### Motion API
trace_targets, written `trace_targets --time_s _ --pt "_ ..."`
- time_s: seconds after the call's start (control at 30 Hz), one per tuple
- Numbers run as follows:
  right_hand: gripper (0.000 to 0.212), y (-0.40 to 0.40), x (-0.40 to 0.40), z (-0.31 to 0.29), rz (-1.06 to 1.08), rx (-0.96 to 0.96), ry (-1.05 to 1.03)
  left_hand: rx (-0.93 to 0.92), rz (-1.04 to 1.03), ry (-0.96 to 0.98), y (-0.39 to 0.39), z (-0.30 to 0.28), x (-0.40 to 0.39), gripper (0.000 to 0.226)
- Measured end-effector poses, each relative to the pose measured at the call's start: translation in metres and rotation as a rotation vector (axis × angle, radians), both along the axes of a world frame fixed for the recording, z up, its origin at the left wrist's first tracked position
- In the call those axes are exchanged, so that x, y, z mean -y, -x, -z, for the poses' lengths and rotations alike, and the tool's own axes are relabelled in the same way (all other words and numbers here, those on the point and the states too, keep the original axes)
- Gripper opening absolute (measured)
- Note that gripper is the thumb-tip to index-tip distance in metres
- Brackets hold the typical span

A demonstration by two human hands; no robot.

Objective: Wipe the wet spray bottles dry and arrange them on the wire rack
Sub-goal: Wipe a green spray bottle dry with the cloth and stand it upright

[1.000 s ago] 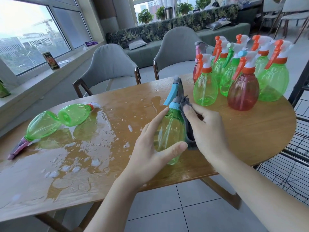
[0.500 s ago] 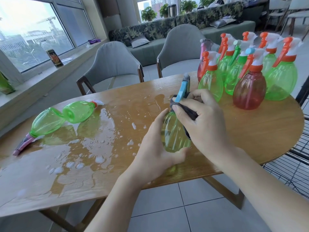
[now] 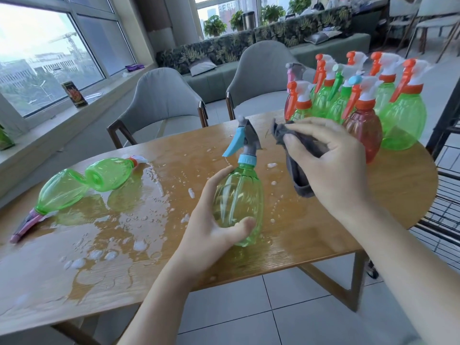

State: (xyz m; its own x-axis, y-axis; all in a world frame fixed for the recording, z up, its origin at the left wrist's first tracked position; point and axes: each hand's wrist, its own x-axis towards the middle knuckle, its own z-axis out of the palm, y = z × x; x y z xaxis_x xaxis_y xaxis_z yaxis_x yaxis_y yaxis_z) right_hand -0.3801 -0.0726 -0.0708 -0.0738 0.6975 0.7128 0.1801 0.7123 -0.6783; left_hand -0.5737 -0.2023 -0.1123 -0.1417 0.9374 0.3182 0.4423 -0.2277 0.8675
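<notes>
My left hand (image 3: 211, 227) grips a green spray bottle (image 3: 239, 197) with a blue-and-grey trigger head, held upright over the wooden table (image 3: 311, 235). My right hand (image 3: 331, 165) holds a dark grey cloth (image 3: 298, 168) just right of the bottle, apart from it. Two green bottles lie on their sides in the wet patch at the left, one with a pink head (image 3: 59, 192), one with an orange collar (image 3: 109, 174). Several upright bottles (image 3: 398, 120), green and red, stand grouped at the table's far right.
A black wire rack (image 3: 448, 212) stands off the table's right edge. Water and foam (image 3: 104, 235) cover the table's left half. Two grey chairs (image 3: 161, 100) sit behind the table, with a window sill to the left.
My right hand has lifted the cloth off the bottle's neck and moved it to the right. The bottle's trigger head is now uncovered; my left hand keeps its grip.
</notes>
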Motion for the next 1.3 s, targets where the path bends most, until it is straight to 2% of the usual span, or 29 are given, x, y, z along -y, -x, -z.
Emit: trace_targets --time_s 0.2,0.33,0.5,0.63,0.73,0.87,1.0,1.3 --pt "0.029 0.011 0.003 -0.009 -0.059 -0.152 -0.091 -0.085 0.040 -0.004 -0.004 -0.003 -0.002 0.086" --pt "0.025 0.019 0.001 -0.008 -0.012 -0.093 -0.198 -0.124 0.061 -0.021 -0.008 -0.003 -0.002 0.084" --pt "0.018 0.025 -0.002 0.001 -0.055 -0.126 -0.084 -0.129 0.060 -0.030 -0.010 -0.003 -0.003 0.083" --pt "0.010 0.024 0.001 0.002 -0.051 -0.250 -0.063 -0.094 0.058 -0.028 -0.010 -0.001 -0.003 0.083" --pt "0.012 0.020 0.001 0.000 -0.014 -0.318 -0.052 -0.082 0.049 -0.024 -0.011 -0.001 -0.002 0.082" --pt "0.013 0.025 0.002 0.004 -0.021 -0.168 -0.005 -0.108 0.045 -0.019 -0.011 -0.001 -0.002 0.081" --pt "0.012 0.028 0.008 0.006 -0.029 -0.121 -0.012 -0.135 0.035 -0.018 -0.010 0.002 -0.002 0.081" --pt "0.009 0.037 0.026 0.006 -0.177 0.050 -0.217 -0.093 -0.004 -0.007 -0.005 0.002 0.000 0.082"
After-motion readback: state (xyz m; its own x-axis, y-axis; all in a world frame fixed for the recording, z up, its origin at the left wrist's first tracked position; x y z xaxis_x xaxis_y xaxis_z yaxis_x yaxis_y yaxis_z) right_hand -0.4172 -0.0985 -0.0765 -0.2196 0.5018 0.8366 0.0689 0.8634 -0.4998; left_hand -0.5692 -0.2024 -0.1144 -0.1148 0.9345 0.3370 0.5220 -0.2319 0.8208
